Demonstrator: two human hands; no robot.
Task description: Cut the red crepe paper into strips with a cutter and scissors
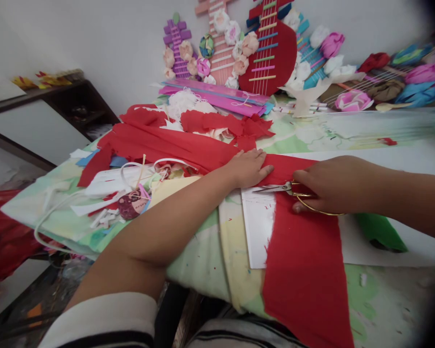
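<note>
Cutting red crepe paper [304,270] on a cluttered craft table [384,299]. Left hand [248,166] flat and open, palm down, pinning the red sheet where it crosses a white sheet of paper [255,232]. Right hand [329,186] closed around the gold handles of small scissors [284,188], blades pointing left toward the left hand's fingertips, tips lying at the sheet's left edge just above the white paper. Blades close to shut, as far as can be told.

Judging by the blade position, cut apparently run most or all of the way across the strip's width. Lower part of the red sheet hanging over the table's near edge; upper part stretching away to the left into a pile of more red crepe [203,128]. Whether the two parts are fully separated: cannot tell, hands covering the line.

Behind, paper flowers [239,48] and a red paper instrument [275,53] against the wall; white scraps [105,186] at left; a green scrap [380,232] under the right forearm.
</note>
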